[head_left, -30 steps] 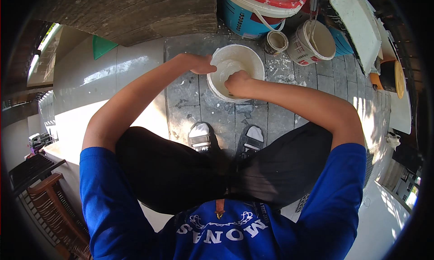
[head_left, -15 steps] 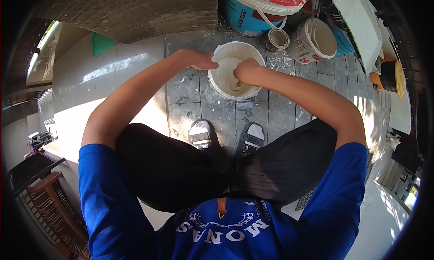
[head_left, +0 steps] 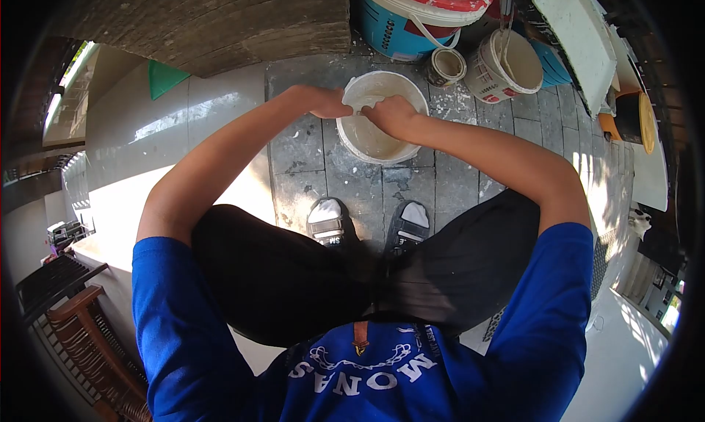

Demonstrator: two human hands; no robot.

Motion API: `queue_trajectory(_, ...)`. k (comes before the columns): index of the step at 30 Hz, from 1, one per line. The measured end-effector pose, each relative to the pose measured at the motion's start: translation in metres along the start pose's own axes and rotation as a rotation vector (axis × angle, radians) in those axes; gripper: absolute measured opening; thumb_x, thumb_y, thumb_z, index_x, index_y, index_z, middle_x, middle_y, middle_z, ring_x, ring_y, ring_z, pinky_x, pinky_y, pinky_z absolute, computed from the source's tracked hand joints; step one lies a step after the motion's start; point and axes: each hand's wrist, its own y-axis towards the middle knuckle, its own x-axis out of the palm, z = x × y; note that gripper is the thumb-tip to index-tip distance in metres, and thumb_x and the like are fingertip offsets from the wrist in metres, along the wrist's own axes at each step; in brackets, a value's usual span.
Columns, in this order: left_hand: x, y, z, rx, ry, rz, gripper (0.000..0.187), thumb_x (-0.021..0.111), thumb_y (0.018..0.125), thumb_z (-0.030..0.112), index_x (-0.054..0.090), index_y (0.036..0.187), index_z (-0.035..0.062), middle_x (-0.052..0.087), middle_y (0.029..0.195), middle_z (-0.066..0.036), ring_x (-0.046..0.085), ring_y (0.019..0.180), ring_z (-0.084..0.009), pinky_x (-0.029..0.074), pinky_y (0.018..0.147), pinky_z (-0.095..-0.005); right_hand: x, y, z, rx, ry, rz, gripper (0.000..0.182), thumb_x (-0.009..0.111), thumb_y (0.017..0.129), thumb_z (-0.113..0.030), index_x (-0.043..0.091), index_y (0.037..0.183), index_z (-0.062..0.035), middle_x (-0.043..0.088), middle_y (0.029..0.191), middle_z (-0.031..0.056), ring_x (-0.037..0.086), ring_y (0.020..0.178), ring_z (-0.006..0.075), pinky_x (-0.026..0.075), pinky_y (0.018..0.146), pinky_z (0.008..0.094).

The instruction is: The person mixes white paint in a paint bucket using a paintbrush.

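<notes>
A white bucket (head_left: pixel 382 156) with whitish paint-like residue on its inner wall stands on the grey tiles in front of my feet. At its left rim is my left hand (head_left: pixel 328 103), fingers closed over the edge. My right hand (head_left: pixel 394 118) reaches over the bucket's mouth from the right, its fingers pinched together. Whatever those fingers hold is mostly hidden beneath them. Pale, wet-looking material coats the inside of the bucket, and my right hand covers part of it.
Behind the bucket stand a large blue tub (head_left: pixel 400 25) with a red lid, a small open can (head_left: pixel 446 66) and a white pail (head_left: pixel 490 73) with a tool in it. A pale board (head_left: pixel 576 40) leans at the right. My sandalled feet (head_left: pixel 327 218) are close to the bucket.
My right hand has moved left and slightly up across the bucket, nearer to my left hand. The left hand stays at the rim.
</notes>
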Motion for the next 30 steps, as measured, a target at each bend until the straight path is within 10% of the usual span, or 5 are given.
queue_trajectory(7,-0.007,0.001,0.003,-0.151,-0.138,-0.13,0.071,0.043,0.083,0.048,0.029,0.132,-0.0018,0.052,0.12,-0.019,0.056,0.107,-0.0319,0.048,0.082,-0.0471,0.005,-0.004,0.021,-0.171,-0.007,-0.043,0.029,0.05,0.086,-0.02,0.058,0.114,-0.0215,0.066,0.076,0.0049,0.066,0.069,0.0257,0.051,0.059,0.0379)
queue_trajectory(16,0.025,0.016,0.0,0.073,-0.656,0.324,0.04,0.048,0.083,0.01,0.038,0.119,-0.0053,0.058,0.106,-0.023,0.066,0.08,-0.0286,0.058,0.06,-0.0352,-0.001,0.009,0.004,0.012,-0.251,-0.059,0.018,0.057,0.076,-0.013,0.068,0.09,-0.0124,0.068,0.079,0.0085,0.067,0.072,0.0236,0.051,0.059,0.0349)
queue_trajectory(30,0.038,-0.004,0.028,0.053,-0.223,0.445,0.042,0.045,0.081,0.013,0.04,0.119,-0.0055,0.057,0.109,-0.028,0.055,0.103,-0.0397,0.044,0.089,-0.0431,-0.022,-0.019,-0.011,0.165,-0.001,-0.123,0.018,0.057,0.077,-0.012,0.068,0.09,-0.0063,0.066,0.097,0.0137,0.065,0.09,0.0285,0.053,0.07,0.0394)
